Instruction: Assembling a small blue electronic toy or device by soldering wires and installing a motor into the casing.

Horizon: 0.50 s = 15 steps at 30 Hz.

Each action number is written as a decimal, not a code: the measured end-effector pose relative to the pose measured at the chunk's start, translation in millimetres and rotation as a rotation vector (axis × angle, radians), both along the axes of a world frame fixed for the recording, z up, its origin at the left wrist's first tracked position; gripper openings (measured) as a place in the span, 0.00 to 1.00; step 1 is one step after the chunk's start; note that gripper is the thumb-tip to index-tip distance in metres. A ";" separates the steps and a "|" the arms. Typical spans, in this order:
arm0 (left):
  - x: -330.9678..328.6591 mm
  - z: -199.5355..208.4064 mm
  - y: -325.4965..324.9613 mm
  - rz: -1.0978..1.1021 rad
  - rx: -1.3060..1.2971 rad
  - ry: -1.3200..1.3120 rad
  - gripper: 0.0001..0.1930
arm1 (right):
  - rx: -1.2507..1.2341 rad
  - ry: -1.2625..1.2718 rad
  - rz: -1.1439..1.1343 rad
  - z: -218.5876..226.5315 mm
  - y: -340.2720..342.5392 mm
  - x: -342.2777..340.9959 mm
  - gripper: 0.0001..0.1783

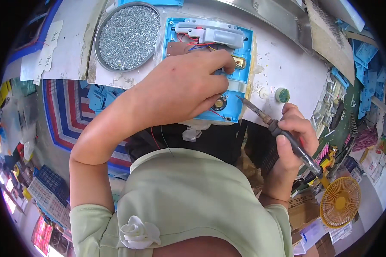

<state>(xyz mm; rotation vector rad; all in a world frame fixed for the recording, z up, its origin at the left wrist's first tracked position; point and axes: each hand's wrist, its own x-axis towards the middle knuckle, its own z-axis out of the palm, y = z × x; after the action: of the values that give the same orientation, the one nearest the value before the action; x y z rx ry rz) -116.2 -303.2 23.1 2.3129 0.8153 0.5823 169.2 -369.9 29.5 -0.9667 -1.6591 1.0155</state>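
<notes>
A light blue plastic housing (pixel 248 47) lies on the bench in front of me, fitted with a grey plastic part (pixel 221 37), a brown board (pixel 176 48) and red and blue wires. My left hand (pixel 186 81) reaches across it, fingers bent and closed near a gold-coloured metal component (pixel 239 63); anything pinched there is hidden. Below that hand shows a round part with a brass centre (pixel 219 103). To the right, my right hand (pixel 299 128) grips a soldering iron (pixel 299 150) by its dark handle. The iron's tip points at the housing's right edge, seemingly just short of it.
A round metal tray (pixel 97 45) full of small screws stands left of the housing. Right of it sits a small round container with green contents (pixel 282 95). A metal trough (pixel 283 25) runs along the back. A yellow fan (pixel 340 202) is at lower right.
</notes>
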 end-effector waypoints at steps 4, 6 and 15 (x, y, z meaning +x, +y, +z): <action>4.8 2.7 -4.6 0.034 0.010 0.023 0.05 | 0.003 0.011 -0.008 -0.6 -1.0 1.0 0.13; 6.0 4.0 -5.0 0.036 0.032 0.050 0.05 | -0.003 0.011 -0.003 -1.6 -1.7 0.4 0.13; 6.0 13.1 -0.8 -0.071 0.149 0.241 0.08 | -0.012 -0.001 0.068 -3.3 2.9 -4.5 0.15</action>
<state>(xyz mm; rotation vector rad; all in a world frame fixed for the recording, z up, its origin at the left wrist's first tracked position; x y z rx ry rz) -110.2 -304.0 36.2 2.5728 0.8184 0.3465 164.8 -366.9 26.2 -0.9243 -1.6978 1.0716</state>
